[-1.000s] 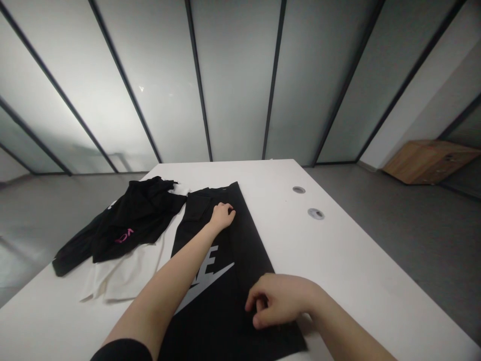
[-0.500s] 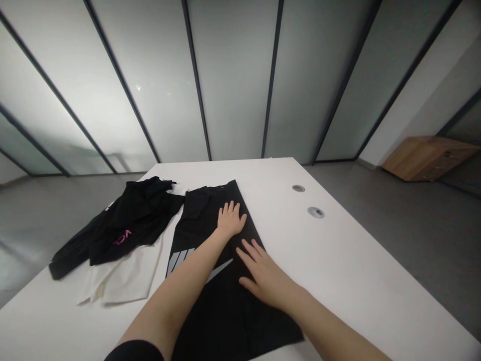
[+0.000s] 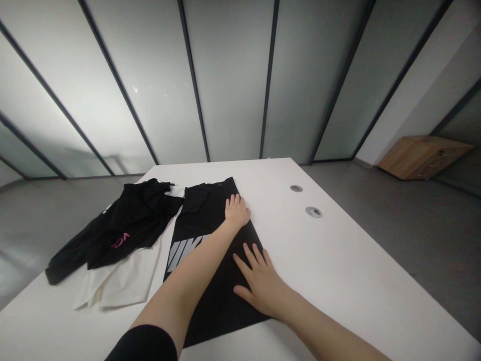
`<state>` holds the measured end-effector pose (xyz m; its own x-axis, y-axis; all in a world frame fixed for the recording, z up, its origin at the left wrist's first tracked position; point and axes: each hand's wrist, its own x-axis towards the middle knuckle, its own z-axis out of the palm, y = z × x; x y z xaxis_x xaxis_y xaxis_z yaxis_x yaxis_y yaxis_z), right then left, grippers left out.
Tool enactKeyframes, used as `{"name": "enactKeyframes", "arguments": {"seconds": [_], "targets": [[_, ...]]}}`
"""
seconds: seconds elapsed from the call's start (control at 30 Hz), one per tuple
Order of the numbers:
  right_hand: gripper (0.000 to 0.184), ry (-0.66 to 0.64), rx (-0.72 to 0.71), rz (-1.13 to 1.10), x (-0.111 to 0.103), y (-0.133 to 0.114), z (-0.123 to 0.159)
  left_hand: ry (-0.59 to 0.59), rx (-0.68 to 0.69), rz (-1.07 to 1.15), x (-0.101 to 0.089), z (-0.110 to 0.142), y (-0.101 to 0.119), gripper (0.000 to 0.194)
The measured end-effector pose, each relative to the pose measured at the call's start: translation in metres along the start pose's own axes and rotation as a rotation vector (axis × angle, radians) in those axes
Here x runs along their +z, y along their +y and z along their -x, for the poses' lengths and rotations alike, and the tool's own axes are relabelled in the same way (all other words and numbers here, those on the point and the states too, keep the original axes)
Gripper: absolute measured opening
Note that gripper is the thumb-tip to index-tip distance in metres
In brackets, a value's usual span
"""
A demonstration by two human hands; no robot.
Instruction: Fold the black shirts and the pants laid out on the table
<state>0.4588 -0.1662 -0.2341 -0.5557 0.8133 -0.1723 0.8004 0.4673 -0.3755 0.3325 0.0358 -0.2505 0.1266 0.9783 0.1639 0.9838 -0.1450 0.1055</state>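
A black T-shirt (image 3: 214, 215), folded lengthwise with a sleeve-like flap at its upper left, lies flat on the white table. A grey-white printed logo (image 3: 184, 250) on it is partly hidden by my left forearm. My left hand (image 3: 237, 211) rests open, palm down, on the shirt's right edge near the top. Nearer to me, my right hand (image 3: 260, 283) lies open with fingers spread over the lower right part of the shirt, covering some of that edge. Neither hand grips the cloth.
Left of the shirt lies a crumpled black garment (image 3: 128, 220) with pink lettering, on top of a white cloth (image 3: 128, 283). Two round cable grommets (image 3: 313, 212) are set in the table (image 3: 338, 281) on the right. Behind stand frosted glass panels (image 3: 233, 90); a wooden cabinet (image 3: 421, 156) is far right.
My left hand has shifted slightly right and forward to the shirt's edge. The shirt's lower edge and right corner now lie farther from me and further left. My right hand has moved only slightly.
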Motion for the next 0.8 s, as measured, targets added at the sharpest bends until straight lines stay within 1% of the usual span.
{"name": "enactKeyframes", "arguments": {"seconds": [0.1, 0.2, 0.27, 0.4, 0.47, 0.53, 0.6, 0.67, 0.73, 0.77, 0.8], "targets": [[0.083, -0.019, 0.036, -0.003, -0.001, -0.005, 0.001, -0.066, -0.039, 0.046, 0.010, 0.007, 0.014, 0.073], [0.082, -0.066, -0.004, -0.021, -0.002, -0.007, 0.006, -0.101, -0.049, 0.043, 0.015, 0.005, 0.012, 0.079], [0.082, -0.084, -0.074, -0.034, -0.001, -0.007, 0.009, -0.117, -0.032, 0.042, 0.015, -0.002, 0.003, 0.082], [0.078, -0.102, -0.282, -0.087, -0.005, -0.008, 0.016, -0.146, 0.021, 0.031, 0.011, -0.015, -0.021, 0.081], [0.069, -0.103, -0.372, -0.121, -0.010, -0.011, 0.018, -0.156, 0.043, 0.024, 0.009, -0.019, -0.031, 0.079], [0.053, -0.111, -0.470, -0.169, -0.016, -0.015, 0.019, -0.159, 0.049, 0.023, 0.007, -0.020, -0.037, 0.077], [0.040, -0.167, -0.581, -0.250, -0.020, -0.018, 0.017, -0.130, 0.026, 0.022, 0.005, -0.018, -0.037, 0.077], [0.036, -0.281, -0.668, -0.357, -0.021, -0.018, 0.015, -0.048, -0.026, 0.010, 0.003, -0.014, -0.032, 0.076], [0.036, -0.353, -0.657, -0.455, -0.023, -0.014, 0.013, 0.034, -0.069, 0.001, 0.002, -0.008, -0.022, 0.071], [0.035, -0.349, -0.620, -0.493, -0.026, -0.011, 0.012, 0.054, -0.077, 0.003, 0.002, -0.004, -0.015, 0.068], [0.032, -0.317, -0.573, -0.525, -0.029, -0.008, 0.012, 0.057, -0.074, 0.009, 0.002, 0.000, -0.009, 0.067]]}}
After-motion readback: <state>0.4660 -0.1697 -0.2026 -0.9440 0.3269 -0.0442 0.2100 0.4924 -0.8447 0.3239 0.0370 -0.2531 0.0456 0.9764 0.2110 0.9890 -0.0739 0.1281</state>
